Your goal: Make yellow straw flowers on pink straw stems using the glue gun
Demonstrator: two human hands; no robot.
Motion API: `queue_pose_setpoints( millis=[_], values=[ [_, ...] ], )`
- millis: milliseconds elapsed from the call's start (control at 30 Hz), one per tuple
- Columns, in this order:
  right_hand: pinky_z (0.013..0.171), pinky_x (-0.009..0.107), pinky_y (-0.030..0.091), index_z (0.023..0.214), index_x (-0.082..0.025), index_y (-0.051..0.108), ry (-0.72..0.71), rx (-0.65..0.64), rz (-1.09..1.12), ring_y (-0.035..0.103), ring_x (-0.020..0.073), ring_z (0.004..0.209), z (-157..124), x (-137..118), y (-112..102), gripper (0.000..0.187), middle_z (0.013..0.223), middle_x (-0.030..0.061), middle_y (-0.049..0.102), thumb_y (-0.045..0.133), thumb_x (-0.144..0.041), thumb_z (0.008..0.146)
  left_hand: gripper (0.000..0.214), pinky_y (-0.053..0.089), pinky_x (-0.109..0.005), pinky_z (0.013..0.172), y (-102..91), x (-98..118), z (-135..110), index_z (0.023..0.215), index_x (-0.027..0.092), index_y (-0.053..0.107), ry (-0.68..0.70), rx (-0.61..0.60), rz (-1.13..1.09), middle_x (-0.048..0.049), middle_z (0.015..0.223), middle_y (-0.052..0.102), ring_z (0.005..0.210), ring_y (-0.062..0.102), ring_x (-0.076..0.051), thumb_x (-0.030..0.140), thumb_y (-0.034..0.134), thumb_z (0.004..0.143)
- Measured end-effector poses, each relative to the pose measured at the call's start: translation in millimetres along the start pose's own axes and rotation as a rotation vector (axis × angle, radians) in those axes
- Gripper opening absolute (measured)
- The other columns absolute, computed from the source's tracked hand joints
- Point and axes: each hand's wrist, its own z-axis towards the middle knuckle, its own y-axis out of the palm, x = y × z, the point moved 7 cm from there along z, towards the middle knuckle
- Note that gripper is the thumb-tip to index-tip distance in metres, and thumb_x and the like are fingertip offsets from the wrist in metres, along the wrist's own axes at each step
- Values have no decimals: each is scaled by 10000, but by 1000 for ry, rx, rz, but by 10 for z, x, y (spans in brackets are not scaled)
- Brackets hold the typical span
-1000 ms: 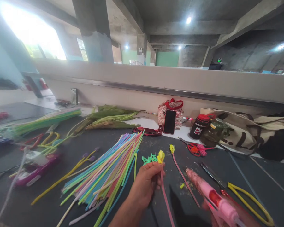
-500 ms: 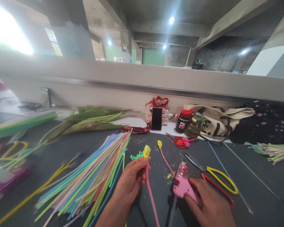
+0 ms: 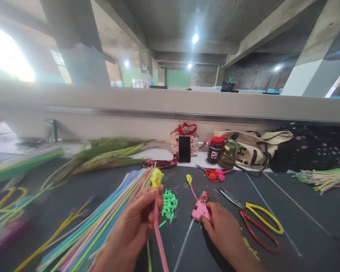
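My left hand (image 3: 137, 217) pinches a pink fuzzy stem (image 3: 158, 234) just under its yellow flower-like tip (image 3: 156, 177), holding it above the table. My right hand (image 3: 225, 228) is closed around the handle of a pink hot glue gun (image 3: 200, 210), low over the table or resting on it; I cannot tell which. A long clear glue stick (image 3: 184, 240) sticks out of the gun's rear toward me. Beyond the nozzle lies another pink stem with a yellow tip (image 3: 189, 179). Short green cut pieces (image 3: 169, 206) are heaped between my hands.
Many pastel fuzzy stems (image 3: 102, 211) lie at left. Large scissors (image 3: 252, 215) with red and yellow handles lie right, and small red scissors (image 3: 212, 175) farther back. A phone (image 3: 184, 149) leans against a patterned bag (image 3: 174, 138); bottles (image 3: 215, 150) and a canvas bag (image 3: 252, 145) stand beside it.
My left hand has moved left with the stem, uncovering the green pieces. My right hand has shifted left with the glue gun. The view has tilted up slightly.
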Motion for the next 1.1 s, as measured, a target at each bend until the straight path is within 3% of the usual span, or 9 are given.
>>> queue_pose_setpoints(
  millis=[233,400,533,633,700,767,867,967,1100],
  values=[
    [676,361,426,949,-172,557,5,11,-24,619,280,827,-11,32,31,156,858,89,637,477,-228,828,193,306,-104,295,210,-625,96,586,97,624,-183,-105,42,27,405,531,287,394,-13,253,738,573],
    [651,365,437,890,-188,566,-21,20,-12,625,270,785,-32,78,59,123,836,77,638,476,-251,834,176,285,-109,297,154,-798,150,605,92,631,-229,-118,24,32,405,523,286,389,-10,245,717,587],
    [719,387,429,893,-205,596,-101,80,41,607,287,883,-56,159,-35,165,989,102,632,496,-318,829,219,259,-112,288,118,-925,164,526,100,594,-271,-119,58,27,358,504,271,379,-14,273,699,609],
    [684,311,433,807,-228,596,-103,104,319,606,218,783,-6,238,-232,200,840,42,636,487,-393,837,244,257,-130,279,115,-1005,188,481,112,573,-284,-121,108,18,344,511,256,388,-29,289,695,596],
    [565,249,411,678,-221,553,9,3,562,554,158,595,84,287,-298,276,630,-15,561,490,-442,830,251,255,-147,275,132,-1051,192,459,118,563,-298,-143,135,9,343,519,247,390,-39,298,697,573],
    [510,229,374,607,-210,522,73,-111,814,497,134,526,180,237,-338,328,547,-39,497,516,-471,806,255,250,-149,280,155,-1075,180,462,121,561,-298,-165,156,6,344,522,250,392,-41,307,690,580],
    [527,230,361,744,-189,609,113,-234,1159,502,132,561,279,83,-354,294,612,-28,551,556,-477,781,235,244,-137,293,175,-1072,151,496,121,573,-263,-175,186,14,357,519,271,395,-35,299,666,619],
    [552,238,355,955,-179,627,149,-339,1371,519,139,608,281,-63,-305,385,682,-5,599,601,-498,741,209,220,-142,273,190,-1089,133,537,117,596,-260,-202,243,4,411,554,263,383,-31,292,643,641],
    [570,250,366,933,-172,650,139,-429,1530,527,145,634,230,-217,-290,451,792,37,636,674,-526,653,153,235,-156,256,179,-1192,138,552,134,583,-345,-225,259,-15,467,609,251,409,-51,264,636,613]
  ],
)
